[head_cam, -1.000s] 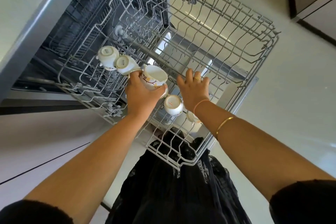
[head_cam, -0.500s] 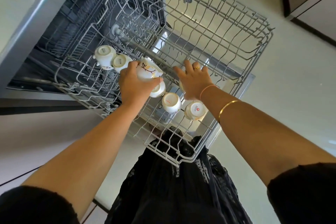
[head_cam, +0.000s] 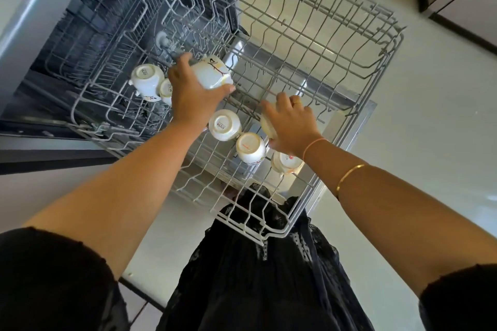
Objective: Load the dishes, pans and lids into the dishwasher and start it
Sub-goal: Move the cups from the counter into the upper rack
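Above a pale floor (head_cam: 430, 115), the pulled-out rack (head_cam: 309, 43) holds upturned cups; left hand (head_cam: 193, 97) fingers grip a patterned cup (head_cam: 211, 75), right hand (head_cam: 291, 123) fingers curl around another cup (head_cam: 267, 125).

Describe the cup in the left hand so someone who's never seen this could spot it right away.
Find the pulled-out wire rack of the open dishwasher. Near its middle, the left hand has a grip on a white cup. Unlike the cups sitting base-up in the rack, it lies tilted on its side, showing a dark and gold pattern.
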Motion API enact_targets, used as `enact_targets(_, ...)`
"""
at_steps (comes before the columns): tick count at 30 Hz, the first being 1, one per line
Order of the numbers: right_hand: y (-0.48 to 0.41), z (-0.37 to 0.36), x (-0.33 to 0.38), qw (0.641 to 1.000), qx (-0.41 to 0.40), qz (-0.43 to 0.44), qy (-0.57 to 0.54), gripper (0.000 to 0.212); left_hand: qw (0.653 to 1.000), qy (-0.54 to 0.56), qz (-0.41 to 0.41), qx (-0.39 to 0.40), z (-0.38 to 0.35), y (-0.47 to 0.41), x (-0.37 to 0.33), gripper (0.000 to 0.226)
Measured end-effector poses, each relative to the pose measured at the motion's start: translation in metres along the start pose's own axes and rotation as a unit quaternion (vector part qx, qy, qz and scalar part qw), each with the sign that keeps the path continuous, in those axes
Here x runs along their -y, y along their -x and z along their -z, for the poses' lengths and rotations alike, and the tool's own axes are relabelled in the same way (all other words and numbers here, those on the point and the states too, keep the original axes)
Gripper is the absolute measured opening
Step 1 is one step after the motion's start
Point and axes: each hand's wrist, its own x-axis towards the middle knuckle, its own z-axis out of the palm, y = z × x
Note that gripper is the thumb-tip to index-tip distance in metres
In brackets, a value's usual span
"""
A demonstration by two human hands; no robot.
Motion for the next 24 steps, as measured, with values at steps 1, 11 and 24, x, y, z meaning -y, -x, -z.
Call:
enact_targets(1,0.001,0.003,-0.002,0.999,-0.004,-0.016,-0.031,0.088,1.000,0.006,-0.001,-0.010,0.000,-0.002,0.000,0.090)
enact_targets(11,0.012,0.013,-0.021,0.990,-0.005,-0.065,-0.128,0.107,1.000,0.024,-0.010,-0.004,-0.011,0.000,0.001,0.081)
enact_targets(24,-0.007,0.001,-0.021,0.998,0.001,-0.062,0.012,0.112,0.998,-0.004,-0.031,0.045,-0.017,0.004,0.006,0.078)
